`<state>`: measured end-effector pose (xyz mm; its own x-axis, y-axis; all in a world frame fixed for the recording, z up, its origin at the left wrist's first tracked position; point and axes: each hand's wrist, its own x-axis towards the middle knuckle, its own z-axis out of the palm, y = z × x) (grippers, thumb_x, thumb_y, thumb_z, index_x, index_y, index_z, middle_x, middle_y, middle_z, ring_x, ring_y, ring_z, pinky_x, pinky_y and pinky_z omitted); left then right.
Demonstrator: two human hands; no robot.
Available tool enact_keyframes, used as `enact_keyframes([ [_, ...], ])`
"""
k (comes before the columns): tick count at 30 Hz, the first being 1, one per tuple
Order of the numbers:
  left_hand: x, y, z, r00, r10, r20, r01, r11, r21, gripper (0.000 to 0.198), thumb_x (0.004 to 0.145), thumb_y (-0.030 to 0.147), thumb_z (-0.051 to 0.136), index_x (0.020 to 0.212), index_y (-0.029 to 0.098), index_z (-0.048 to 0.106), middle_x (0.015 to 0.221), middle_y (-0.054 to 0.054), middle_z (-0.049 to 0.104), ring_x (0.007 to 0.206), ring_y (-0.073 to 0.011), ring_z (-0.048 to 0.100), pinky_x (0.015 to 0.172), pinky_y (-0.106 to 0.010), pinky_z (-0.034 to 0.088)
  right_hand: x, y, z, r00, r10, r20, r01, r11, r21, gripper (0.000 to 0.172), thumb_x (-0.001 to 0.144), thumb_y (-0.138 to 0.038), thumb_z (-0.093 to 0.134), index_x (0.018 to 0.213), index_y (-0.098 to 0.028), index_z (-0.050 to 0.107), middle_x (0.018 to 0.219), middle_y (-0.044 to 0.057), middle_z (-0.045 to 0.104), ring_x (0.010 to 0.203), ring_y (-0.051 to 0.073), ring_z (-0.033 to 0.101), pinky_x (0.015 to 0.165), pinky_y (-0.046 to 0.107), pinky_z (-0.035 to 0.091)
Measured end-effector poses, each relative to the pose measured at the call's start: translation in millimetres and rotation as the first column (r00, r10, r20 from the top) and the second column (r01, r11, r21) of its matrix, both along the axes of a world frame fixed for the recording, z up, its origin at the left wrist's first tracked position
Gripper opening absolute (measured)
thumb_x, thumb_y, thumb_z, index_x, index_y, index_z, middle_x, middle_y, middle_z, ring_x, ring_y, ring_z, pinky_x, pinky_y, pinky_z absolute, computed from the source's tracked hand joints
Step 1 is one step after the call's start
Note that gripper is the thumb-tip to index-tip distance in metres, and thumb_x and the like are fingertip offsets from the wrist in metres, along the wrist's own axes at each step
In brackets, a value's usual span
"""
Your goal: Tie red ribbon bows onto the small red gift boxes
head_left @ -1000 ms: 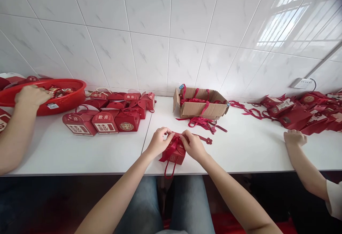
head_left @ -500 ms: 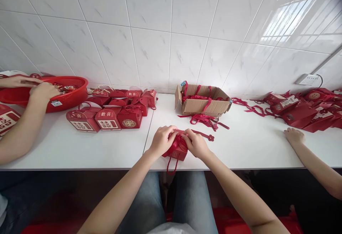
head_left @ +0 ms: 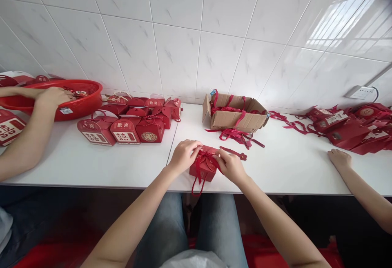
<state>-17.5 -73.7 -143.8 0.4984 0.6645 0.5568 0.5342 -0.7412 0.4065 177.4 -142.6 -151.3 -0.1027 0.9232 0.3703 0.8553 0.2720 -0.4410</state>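
A small red gift box (head_left: 210,176) stands close to the table's front edge, between my two hands. Red ribbon (head_left: 198,167) crosses its top, and a twisted cord handle (head_left: 197,193) hangs over the front edge. At the box's upper left, my left hand (head_left: 185,154) pinches the ribbon between thumb and fingers. On the other side my right hand (head_left: 232,165) is closed on ribbon at the box's upper right. Just behind that hand lies a flat red strip with a flower-shaped end (head_left: 234,152).
An open cardboard box (head_left: 239,119) of red ribbons stands by the wall. Finished-looking red boxes (head_left: 125,131) are grouped at left, beside a red basin (head_left: 81,107) where a co-worker's hands reach in. Flat red boxes (head_left: 346,131) and another person's hand (head_left: 340,158) are at right.
My hands have moved slightly apart, and more of the box top and ribbon shows. The co-worker's hands at left have gone deeper into the basin. The view has shifted slightly.
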Motion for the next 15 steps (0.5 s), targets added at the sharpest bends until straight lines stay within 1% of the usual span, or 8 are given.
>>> enact_keyframes([
  [5,-1.9,2.0,1.9,1.0,-0.007,-0.022,0.006,1.0,-0.009,0.016,0.09,0.023,0.045,0.092,0.021,0.061,0.082,-0.002,0.068,0.076,-0.0169,0.06,0.076,-0.033,0.044,4.6,-0.2,0.2,0.999,-0.028,-0.015,0.028,1.0,-0.001,0.023,0.092,-0.034,0.037,0.086,-0.022,0.055,0.057,0.001,0.059,0.05,0.017,0.054,0.05,0.023,0.032],
  [10,-3.3,2.6,0.7,1.0,-0.011,-0.028,0.011,1.0,-0.009,0.015,0.09,0.022,0.046,0.091,0.022,0.061,0.083,-0.002,0.068,0.078,-0.0174,0.059,0.075,-0.031,0.044,8.6,0.7,-2.7,0.999,-0.043,-0.021,0.043,0.999,0.006,0.023,0.092,-0.034,0.037,0.085,-0.022,0.055,0.053,0.0,0.055,0.047,0.016,0.052,0.048,0.023,0.03],
  [15,-2.8,1.4,-0.6,0.999,-0.022,-0.025,0.023,1.0,0.019,0.015,0.09,0.021,0.046,0.09,0.022,0.061,0.085,-0.002,0.068,0.079,-0.0175,0.059,0.075,-0.031,0.044,8.9,-0.5,-5.6,0.996,-0.081,-0.039,0.082,0.997,0.016,0.025,0.092,-0.036,0.036,0.086,-0.021,0.055,0.052,-0.001,0.053,0.045,0.015,0.05,0.047,0.022,0.029],
])
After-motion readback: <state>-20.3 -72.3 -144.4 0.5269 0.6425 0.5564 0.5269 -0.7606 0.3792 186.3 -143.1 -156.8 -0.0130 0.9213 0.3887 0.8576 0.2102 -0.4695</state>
